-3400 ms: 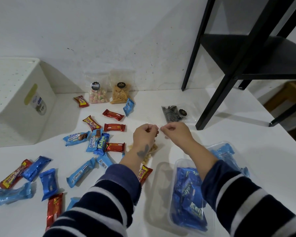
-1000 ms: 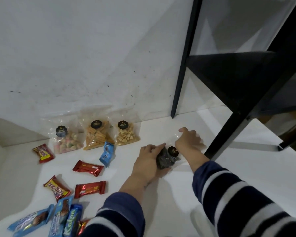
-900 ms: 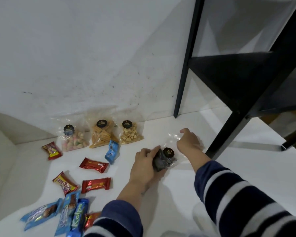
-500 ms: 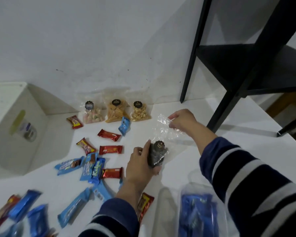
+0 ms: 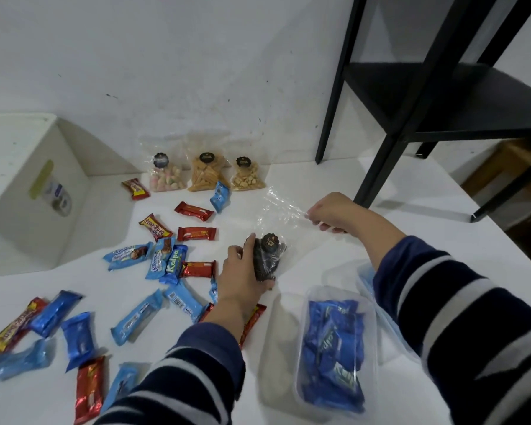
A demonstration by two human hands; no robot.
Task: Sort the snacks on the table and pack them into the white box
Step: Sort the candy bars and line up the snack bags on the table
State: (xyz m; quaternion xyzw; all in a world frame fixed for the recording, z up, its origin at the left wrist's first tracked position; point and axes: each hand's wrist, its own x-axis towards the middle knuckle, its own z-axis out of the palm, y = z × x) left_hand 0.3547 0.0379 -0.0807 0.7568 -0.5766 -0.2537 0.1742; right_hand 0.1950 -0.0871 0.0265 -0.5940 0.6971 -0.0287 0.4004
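Clear cellophane is what I have to manage here: my left hand (image 5: 242,279) is curled round the dark, filled bottom of the dark snack bag (image 5: 269,259), low over the white table (image 5: 319,179), while my right hand (image 5: 331,211) pinches the empty top of the same bag (image 5: 281,210) and draws it out toward the black shelf frame (image 5: 380,167). Both hands are therefore closed on one bag, one at each end. I judge the step is to bring this bag into line with the three matching clear bags (image 5: 207,176) propped against the wall, since they look like the same kind. To do that well I would keep the weight in my left palm and let the right only guide the film, because a hard pull on thin film could tear it or crush what is inside. I would lift it over the loose red bars (image 5: 196,234) rather than drag it through them, and set it just beside the rightmost bag, sticker facing me. The clear tub of blue packs (image 5: 334,348) sits near my right forearm, so I must mind my sleeve. The white box (image 5: 22,191) stands at the far left, well apart, and I cannot see whether anything is in it yet.
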